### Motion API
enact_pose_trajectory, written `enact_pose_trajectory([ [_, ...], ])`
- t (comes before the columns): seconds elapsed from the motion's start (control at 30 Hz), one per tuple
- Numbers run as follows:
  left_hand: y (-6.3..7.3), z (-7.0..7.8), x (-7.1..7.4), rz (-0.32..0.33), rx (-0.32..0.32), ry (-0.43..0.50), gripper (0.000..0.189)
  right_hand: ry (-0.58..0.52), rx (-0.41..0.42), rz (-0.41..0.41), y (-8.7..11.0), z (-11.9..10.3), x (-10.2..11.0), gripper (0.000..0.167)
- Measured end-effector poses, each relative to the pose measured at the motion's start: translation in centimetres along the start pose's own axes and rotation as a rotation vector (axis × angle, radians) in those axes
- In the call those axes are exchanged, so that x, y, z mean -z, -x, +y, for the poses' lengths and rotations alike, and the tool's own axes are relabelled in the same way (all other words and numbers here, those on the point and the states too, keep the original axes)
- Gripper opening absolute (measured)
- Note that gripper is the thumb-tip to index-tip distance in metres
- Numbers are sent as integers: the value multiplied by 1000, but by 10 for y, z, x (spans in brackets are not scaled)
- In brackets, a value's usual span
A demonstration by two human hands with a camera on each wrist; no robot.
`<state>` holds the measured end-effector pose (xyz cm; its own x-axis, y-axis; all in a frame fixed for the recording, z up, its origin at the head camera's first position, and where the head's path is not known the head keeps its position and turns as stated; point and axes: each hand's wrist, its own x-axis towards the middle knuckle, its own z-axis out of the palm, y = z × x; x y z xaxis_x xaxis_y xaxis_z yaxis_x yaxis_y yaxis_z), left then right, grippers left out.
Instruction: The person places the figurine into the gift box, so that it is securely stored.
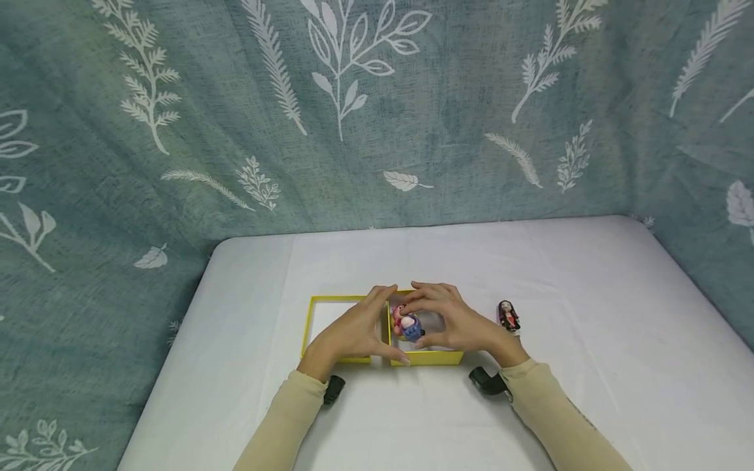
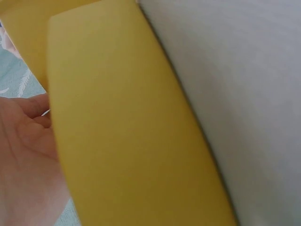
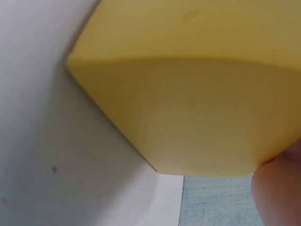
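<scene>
A yellow open box [image 1: 432,358] with a pale inside sits on the table. My left hand [image 1: 353,332] holds its left side, thumb at the front corner and fingertips at the back edge. Inside, toward the left wall, are a blue figurine [image 1: 413,330] with a pale round face and a pink figurine [image 1: 397,319] behind it. Reaching in from the right, my right hand [image 1: 456,322] has fingertips and thumb around the blue figurine. Both wrist views are filled by the box's yellow outer walls [image 2: 131,117], so the figurines are hidden there.
A shallow yellow-rimmed lid [image 1: 307,327], white inside, lies left of the box, partly under my left forearm and hand. A small dark-haired figurine [image 1: 508,316] in black and red is on the white table [image 1: 589,340] beyond my right wrist. A leaf-patterned curtain [image 1: 448,144] hangs behind.
</scene>
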<state>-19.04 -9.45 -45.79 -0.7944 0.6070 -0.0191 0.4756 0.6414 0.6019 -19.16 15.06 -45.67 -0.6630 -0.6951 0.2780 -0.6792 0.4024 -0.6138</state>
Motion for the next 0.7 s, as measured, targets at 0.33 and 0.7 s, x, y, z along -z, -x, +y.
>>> enact_pose_trajectory([
  [0.33,-1,0,2,-30,2,-24,132,-10,-29,-4,3,1,-1,58],
  [0.7,0,-2,3,-35,2,-8,133,6,8,-18,-1,1,0,59],
])
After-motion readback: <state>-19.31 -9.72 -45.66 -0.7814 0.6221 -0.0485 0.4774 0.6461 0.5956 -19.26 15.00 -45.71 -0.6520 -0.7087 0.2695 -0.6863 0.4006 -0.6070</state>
